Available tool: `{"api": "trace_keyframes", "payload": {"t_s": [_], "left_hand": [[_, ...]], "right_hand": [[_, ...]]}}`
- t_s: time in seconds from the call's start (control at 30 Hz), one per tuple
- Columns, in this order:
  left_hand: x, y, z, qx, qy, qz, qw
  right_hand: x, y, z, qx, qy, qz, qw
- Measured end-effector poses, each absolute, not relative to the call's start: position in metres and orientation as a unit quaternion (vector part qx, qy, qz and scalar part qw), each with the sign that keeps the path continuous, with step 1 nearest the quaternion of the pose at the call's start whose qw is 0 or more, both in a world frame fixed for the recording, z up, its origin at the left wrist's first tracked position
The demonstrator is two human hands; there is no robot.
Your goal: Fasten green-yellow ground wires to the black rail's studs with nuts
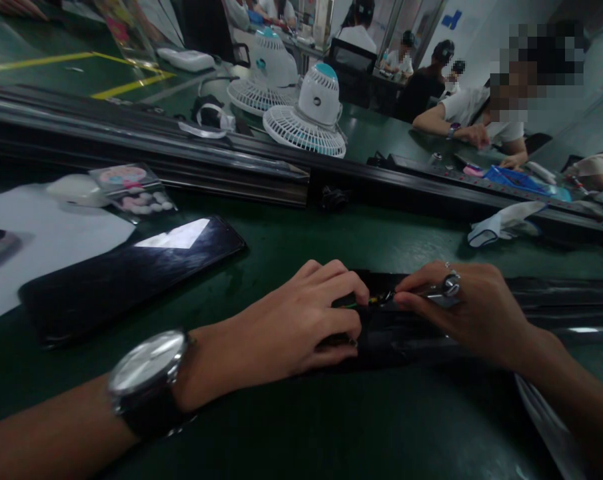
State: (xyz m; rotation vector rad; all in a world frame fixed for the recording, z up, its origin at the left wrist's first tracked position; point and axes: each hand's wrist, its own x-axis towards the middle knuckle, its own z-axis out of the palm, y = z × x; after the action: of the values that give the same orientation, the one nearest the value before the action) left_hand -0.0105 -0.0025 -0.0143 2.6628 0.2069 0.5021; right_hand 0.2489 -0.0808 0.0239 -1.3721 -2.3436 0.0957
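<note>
My left hand (326, 307) rests on a long black strip (396, 333) on the green table, its fingers curled. Thin green and yellow wires (374, 301) run out by its index fingertip; the grip on them is partly hidden. From the other side, my right hand (474, 303) pinches a small dark piece (388, 295) at the wires' end between thumb and index finger. Something shiny shows beside the right fingers, too blurred to name. A watch is on my left wrist, and a ring on my right hand.
A black glossy panel (141, 273) lies at left, by white paper (11, 220) and a plastic packet (131, 190). Long dark bars (206, 160) cross behind. Beyond stand two white fans (318, 100). A white glove (506, 223) lies right; a person (481, 113) works across the table.
</note>
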Motion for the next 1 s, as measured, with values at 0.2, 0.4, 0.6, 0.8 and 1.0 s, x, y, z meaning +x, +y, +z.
{"api": "trace_keyframes", "payload": {"t_s": [0.2,0.4,0.6,0.8,1.0], "left_hand": [[-0.014,0.003,-0.003,0.956,0.049,0.138,0.254],[-0.013,0.004,-0.008,0.956,0.068,0.160,0.234],[-0.009,0.000,-0.013,0.966,0.063,0.167,0.186],[-0.008,-0.003,-0.015,0.970,0.064,0.163,0.167],[-0.012,-0.001,-0.004,0.957,0.069,0.123,0.255]], "right_hand": [[0.259,-0.080,0.033,-0.420,-0.889,0.089,0.159],[0.257,-0.081,0.041,-0.503,-0.837,0.048,0.208],[0.248,-0.082,0.037,-0.549,-0.800,0.049,0.237],[0.245,-0.082,0.030,-0.524,-0.820,0.050,0.224],[0.257,-0.079,0.034,-0.450,-0.875,0.060,0.171]]}}
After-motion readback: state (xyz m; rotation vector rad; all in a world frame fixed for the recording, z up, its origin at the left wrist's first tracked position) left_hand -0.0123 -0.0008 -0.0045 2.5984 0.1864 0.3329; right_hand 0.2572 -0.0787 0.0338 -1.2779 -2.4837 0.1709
